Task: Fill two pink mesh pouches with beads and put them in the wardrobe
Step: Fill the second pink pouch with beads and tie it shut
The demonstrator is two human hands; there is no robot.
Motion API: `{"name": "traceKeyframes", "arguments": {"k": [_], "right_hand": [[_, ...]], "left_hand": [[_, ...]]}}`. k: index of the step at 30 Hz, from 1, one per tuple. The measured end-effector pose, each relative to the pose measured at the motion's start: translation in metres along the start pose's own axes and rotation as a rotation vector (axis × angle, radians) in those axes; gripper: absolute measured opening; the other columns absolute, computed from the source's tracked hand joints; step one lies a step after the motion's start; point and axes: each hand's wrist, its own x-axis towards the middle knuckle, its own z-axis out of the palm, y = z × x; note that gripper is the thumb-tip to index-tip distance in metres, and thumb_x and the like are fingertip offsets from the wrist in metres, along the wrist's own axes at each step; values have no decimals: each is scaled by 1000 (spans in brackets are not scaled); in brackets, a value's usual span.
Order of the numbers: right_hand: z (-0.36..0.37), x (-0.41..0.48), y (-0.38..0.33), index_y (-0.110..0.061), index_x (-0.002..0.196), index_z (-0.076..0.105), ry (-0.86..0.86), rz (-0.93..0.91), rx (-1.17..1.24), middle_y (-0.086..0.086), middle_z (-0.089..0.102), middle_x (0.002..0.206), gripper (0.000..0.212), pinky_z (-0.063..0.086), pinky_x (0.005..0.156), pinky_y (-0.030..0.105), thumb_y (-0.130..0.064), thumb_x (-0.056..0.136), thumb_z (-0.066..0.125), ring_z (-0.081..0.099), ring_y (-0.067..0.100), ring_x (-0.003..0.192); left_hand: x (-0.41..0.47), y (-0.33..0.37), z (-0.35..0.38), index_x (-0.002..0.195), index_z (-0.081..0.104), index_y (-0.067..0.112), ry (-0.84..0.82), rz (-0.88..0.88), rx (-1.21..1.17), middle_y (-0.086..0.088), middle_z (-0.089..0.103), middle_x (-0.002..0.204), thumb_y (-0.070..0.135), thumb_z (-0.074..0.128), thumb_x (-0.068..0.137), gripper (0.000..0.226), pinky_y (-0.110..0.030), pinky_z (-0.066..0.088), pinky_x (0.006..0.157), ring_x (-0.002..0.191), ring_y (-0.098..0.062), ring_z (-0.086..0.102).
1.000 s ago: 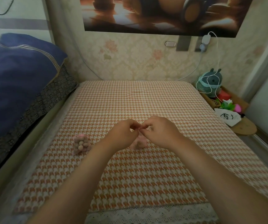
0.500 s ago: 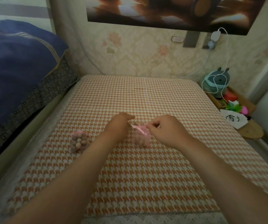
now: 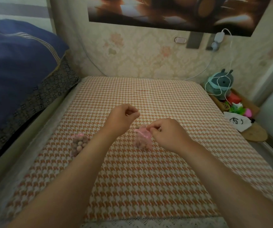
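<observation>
On the houndstooth cloth (image 3: 132, 178), the right hand (image 3: 167, 135) pinches the gathered neck of a bead-filled pink pouch (image 3: 143, 142) hanging just below its fingertips. The left hand (image 3: 121, 120) is lifted clear, fingers curled with thumb and forefinger pressed together. A second filled pouch (image 3: 79, 143) lies beside the left forearm.

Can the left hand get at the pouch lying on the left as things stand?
Probably yes. The left hand is pinched shut above the cloth, seemingly on a drawstring, which is too fine to confirm. The left pouch lies beside that forearm with nothing between them. The right hand holds the other pouch.
</observation>
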Motion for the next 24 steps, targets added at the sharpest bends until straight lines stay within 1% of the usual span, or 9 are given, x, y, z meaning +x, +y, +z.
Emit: {"name": "traceKeyframes", "arguments": {"k": [4,8,11,14,16,17,19,22,24], "right_hand": [[-3,-2,-4,-31,111,78,-15,16,-2,-9,77,90,28,61,73,40,-30,99,53,70,11,71],[-5,-6,-7,-29,98,80,-13,26,28,-2,73,69,25,53,55,38,-29,98,55,63,16,55],[-6,-10,-8,-29,90,80,-15,28,60,-1,72,66,25,45,50,34,-25,97,57,55,12,49],[-8,-12,-7,-29,91,80,-28,24,74,-5,74,72,24,53,56,40,-24,97,57,62,13,58],[-8,-9,-2,-30,104,78,-30,31,144,-10,76,89,23,51,58,28,-23,100,56,64,6,68],[-9,-7,1,-27,111,76,-12,32,177,-11,75,103,24,49,65,21,-21,101,56,63,3,78],[-12,-1,9,-25,118,73,47,47,240,-10,69,119,25,46,70,17,-18,103,55,60,-1,84],[-17,8,26,-24,119,70,126,104,256,-10,66,116,25,43,55,10,-15,104,51,58,-9,70],[-18,12,40,-25,117,69,163,143,198,-7,68,120,26,48,67,13,-13,104,51,63,-3,86]], "left_hand": [[-22,25,-4,88,71,27,-118,95,9,12,70,80,28,74,86,4,-16,50,68,75,1,63],[-35,21,3,96,74,28,-171,93,175,14,70,95,37,71,88,13,-23,48,81,94,-2,61],[-39,19,6,94,73,31,-187,46,204,15,69,92,35,69,89,7,-25,49,80,93,-5,62],[-40,22,7,94,76,30,-235,43,177,16,71,86,30,70,88,8,-22,50,77,86,1,65],[-38,24,5,98,77,30,-249,44,194,16,73,90,32,69,87,13,-24,54,81,87,3,65],[-37,24,5,100,77,30,-241,37,217,16,73,95,32,68,88,15,-26,55,84,90,2,65],[-35,24,4,103,77,28,-211,22,260,14,72,103,29,65,90,18,-27,54,88,94,-1,64],[-34,24,6,102,78,25,-197,20,277,12,72,108,25,63,92,18,-22,52,83,93,-3,63],[-33,25,8,101,78,23,-205,16,283,9,72,110,20,61,93,19,-22,53,82,95,-5,64]]}}
